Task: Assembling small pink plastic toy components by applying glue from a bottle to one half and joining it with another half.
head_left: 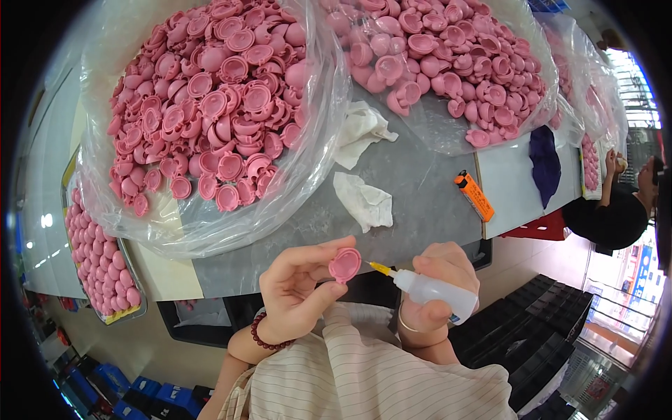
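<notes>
Between the thumb and fingers of my left hand is a small pink plastic half-shell, its hollow side with a round rim facing me. My right hand grips a white squeeze bottle with a yellow needle tip. The bottle lies tilted, its needle pointing left at the shell's right edge; whether the two touch I cannot tell. Beyond my hands, a large clear plastic bag spreads open with a heap of pink half-shells in it.
A second clear bag of pink parts lies at the far right. Crumpled white tissues, an orange box cutter and a dark purple cloth rest on the grey table. A tray of pink domes stands left. Another person sits at right.
</notes>
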{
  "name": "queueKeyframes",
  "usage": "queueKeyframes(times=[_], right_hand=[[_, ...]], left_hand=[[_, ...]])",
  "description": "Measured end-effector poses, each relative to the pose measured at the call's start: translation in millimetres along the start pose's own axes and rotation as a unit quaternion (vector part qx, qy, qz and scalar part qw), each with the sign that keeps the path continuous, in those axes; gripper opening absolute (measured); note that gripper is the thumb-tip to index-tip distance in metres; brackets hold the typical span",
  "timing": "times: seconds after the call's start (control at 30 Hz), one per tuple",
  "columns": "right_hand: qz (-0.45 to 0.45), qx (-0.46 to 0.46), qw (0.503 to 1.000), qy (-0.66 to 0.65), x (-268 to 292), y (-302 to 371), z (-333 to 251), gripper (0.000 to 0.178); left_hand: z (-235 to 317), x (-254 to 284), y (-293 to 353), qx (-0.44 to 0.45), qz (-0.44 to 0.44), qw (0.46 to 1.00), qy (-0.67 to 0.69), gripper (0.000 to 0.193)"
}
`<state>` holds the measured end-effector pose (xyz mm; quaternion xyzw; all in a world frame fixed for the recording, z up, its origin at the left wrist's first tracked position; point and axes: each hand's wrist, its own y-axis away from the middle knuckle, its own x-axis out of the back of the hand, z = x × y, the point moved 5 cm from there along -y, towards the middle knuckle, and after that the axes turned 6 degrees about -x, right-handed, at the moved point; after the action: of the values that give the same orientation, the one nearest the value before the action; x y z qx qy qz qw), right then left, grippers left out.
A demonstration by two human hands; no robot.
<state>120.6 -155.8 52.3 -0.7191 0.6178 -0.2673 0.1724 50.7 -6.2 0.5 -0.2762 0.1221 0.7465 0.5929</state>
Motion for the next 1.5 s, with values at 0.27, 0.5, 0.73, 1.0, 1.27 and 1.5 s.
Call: queueKeyframes(times=[0.27,0.5,0.73,1.0,1.27,1.5], right_hand=[[-0.055,-0.011,0.998,0.023,-3,3,-9,0.049],[0.228,-0.047,0.955,0.186,73,-12,37,0.037],[0.147,-0.225,0.951,0.153,137,-55,107,0.043],[0.136,0.057,0.902,0.406,106,-77,44,0.038],[-0.189,0.012,0.832,0.521,47,-112,88,0.018],[-0.341,-0.097,0.909,0.218,3,-52,40,0.014]], left_hand=[[-5,-3,-4,0.003,-0.006,1.000,0.004,0.038],[-11,-1,-10,0.076,0.080,0.992,0.059,0.045],[-17,6,-9,0.083,0.051,0.984,0.151,0.043],[-18,3,-12,0.080,0.035,0.985,0.147,0.044],[-19,9,-14,0.060,0.052,0.983,0.165,0.046],[-16,12,-12,0.063,0.051,0.983,0.165,0.046]])
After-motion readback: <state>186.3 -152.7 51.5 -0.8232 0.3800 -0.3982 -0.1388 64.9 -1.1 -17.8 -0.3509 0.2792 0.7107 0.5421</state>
